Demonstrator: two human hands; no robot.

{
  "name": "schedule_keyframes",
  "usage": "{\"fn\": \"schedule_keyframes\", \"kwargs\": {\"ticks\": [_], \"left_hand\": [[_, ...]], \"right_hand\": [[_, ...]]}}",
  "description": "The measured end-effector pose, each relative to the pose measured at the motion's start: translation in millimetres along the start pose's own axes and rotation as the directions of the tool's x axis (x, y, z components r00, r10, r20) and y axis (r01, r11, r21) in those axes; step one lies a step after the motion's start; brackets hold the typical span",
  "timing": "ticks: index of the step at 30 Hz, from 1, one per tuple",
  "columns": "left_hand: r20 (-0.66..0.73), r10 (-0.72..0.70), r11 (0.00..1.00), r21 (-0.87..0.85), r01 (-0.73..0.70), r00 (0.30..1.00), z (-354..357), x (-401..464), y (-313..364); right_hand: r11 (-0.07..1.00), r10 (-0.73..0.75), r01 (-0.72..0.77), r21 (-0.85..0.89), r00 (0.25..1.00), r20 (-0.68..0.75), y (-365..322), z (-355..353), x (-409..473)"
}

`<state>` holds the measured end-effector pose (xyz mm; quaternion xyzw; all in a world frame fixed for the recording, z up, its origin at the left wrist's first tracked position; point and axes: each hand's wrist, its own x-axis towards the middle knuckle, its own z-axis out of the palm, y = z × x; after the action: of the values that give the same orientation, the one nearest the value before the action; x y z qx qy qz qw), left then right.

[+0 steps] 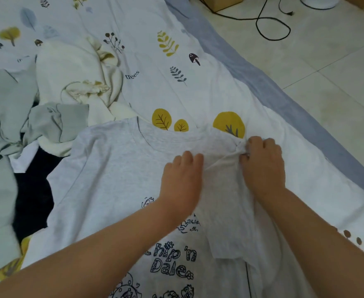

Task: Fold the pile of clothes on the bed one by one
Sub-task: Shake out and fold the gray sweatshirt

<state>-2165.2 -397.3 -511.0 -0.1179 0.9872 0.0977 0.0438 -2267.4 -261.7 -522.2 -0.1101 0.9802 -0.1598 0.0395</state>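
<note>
With your right hand pinching the light grey printed cotton T-shirt's shoulder, keep your flat, open left hand pressing while you smooth the sleeve fold.

My one head camera looks forward and down, close over the bed, with floor at upper right.

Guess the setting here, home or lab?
Probably a home bedroom: a leaf-printed white bedsheet under the light grey printed T-shirt, heaped unfolded clothes, and a beige tiled floor with a loose black cable.
</note>
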Motion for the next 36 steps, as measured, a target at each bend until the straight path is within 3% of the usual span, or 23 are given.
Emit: {"fn": "schedule_keyframes", "kwargs": {"ticks": [2,3,5,8,12,14,16,19,22,25,27,28,29,31,34,36], "left_hand": [[-0.158,0.153,0.988,0.053,-0.146,0.976,12,-12,-2],[-0.149,0.206,0.978,0.072,-0.197,0.967,16,-17,-4],[0.038,0.237,0.958,0.156,-0.240,0.971,26,-25,-13],[0.248,0.217,0.957,0.135,-0.256,0.944,44,-22,-25],[0.237,0.224,0.958,0.123,-0.258,0.945,50,-20,-23],[0.192,0.236,0.970,0.012,-0.243,0.953,39,-21,-24],[0.056,0.200,0.970,-0.150,-0.190,0.978,16,-24,-32],[-0.240,-0.005,0.963,-0.262,-0.060,0.971,-21,-35,-65],[-0.305,-0.300,0.927,-0.317,0.201,0.904,-51,-50,-115],[-0.235,-0.598,0.776,-0.409,0.480,0.767,-61,-66,-167],[-0.087,-0.736,0.607,-0.524,0.598,0.671,-63,-71,-195],[0.012,-0.752,0.540,-0.561,0.627,0.659,-62,-72,-206],[0.103,-0.727,0.514,-0.574,0.637,0.679,-61,-73,-215],[0.222,-0.589,0.570,-0.567,0.595,0.777,-58,-75,-229],[0.262,-0.428,0.709,-0.496,0.501,0.865,-54,-79,-238],[0.243,-0.384,0.717,-0.529,0.454,0.891,-55,-81,-239]], "right_hand": [[0.995,-0.094,0.095,-0.001,0.983,-0.156,-12,3,-23],[0.986,-0.167,0.167,-0.015,0.969,-0.182,-17,9,-36],[0.945,-0.316,0.303,-0.122,0.943,-0.106,-18,24,-59],[0.920,-0.313,0.329,-0.214,0.944,0.105,-9,41,-69],[0.926,-0.282,0.312,-0.212,0.946,0.160,-11,41,-65],[0.931,-0.276,0.305,-0.200,0.948,0.160,-16,32,-66],[0.936,-0.290,0.309,-0.167,0.948,0.127,-24,22,-66],[0.912,-0.399,0.401,-0.085,0.916,0.036,-51,10,-63],[0.858,-0.513,0.508,0.083,0.856,0.062,-96,6,-62],[0.781,-0.624,0.599,0.178,0.761,0.178,-142,9,-63],[0.714,-0.700,0.676,0.181,0.684,0.206,-171,17,-62],[0.680,-0.730,0.716,0.154,0.645,0.224,-186,23,-60],[0.646,-0.755,0.754,0.118,0.608,0.246,-200,29,-59],[0.604,-0.776,0.793,0.081,0.562,0.288,-228,41,-55],[0.591,-0.778,0.804,0.066,0.545,0.313,-263,53,-50],[0.550,-0.801,0.834,0.044,0.512,0.309,-279,59,-46]]}}
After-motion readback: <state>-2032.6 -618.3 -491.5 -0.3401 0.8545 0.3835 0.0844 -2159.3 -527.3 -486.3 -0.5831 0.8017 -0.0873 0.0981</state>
